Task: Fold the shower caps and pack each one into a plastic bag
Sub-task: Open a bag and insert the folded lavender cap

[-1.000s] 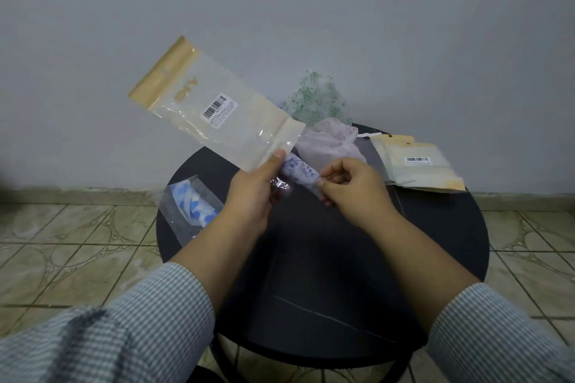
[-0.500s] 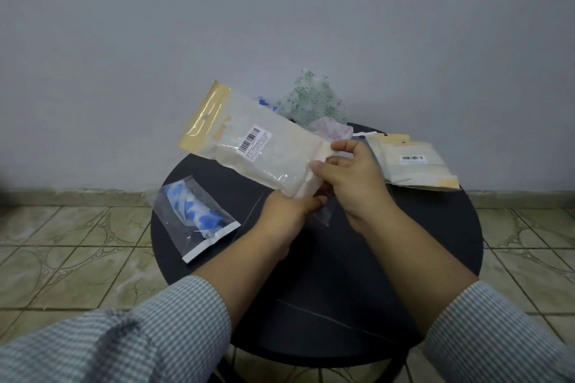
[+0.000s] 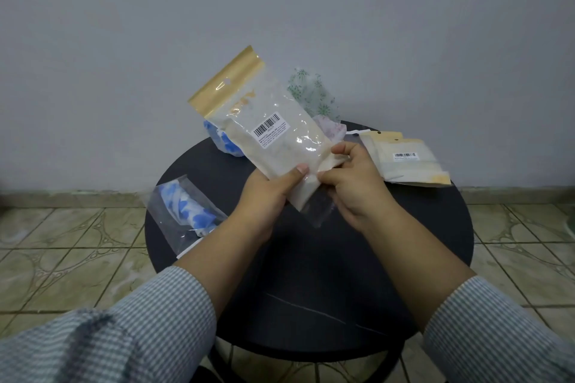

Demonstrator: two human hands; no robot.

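Both forearms reach in from the lower corners of the frame and meet near its centre; the left hand [image 3: 269,193] grips with its thumb laid flat on top — fingers hidden beneath; the right hand [image 3: 351,183] sits just beside it, fingertips pinching, knuckles toward the camera; checked sleeves cover both arms to the wrists.

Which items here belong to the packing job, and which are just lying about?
Job:
- gold-topped plastic bag, held by left hand and right hand
- packed blue cap
- loose shower caps
- spare bags

Lying about:
- black round table
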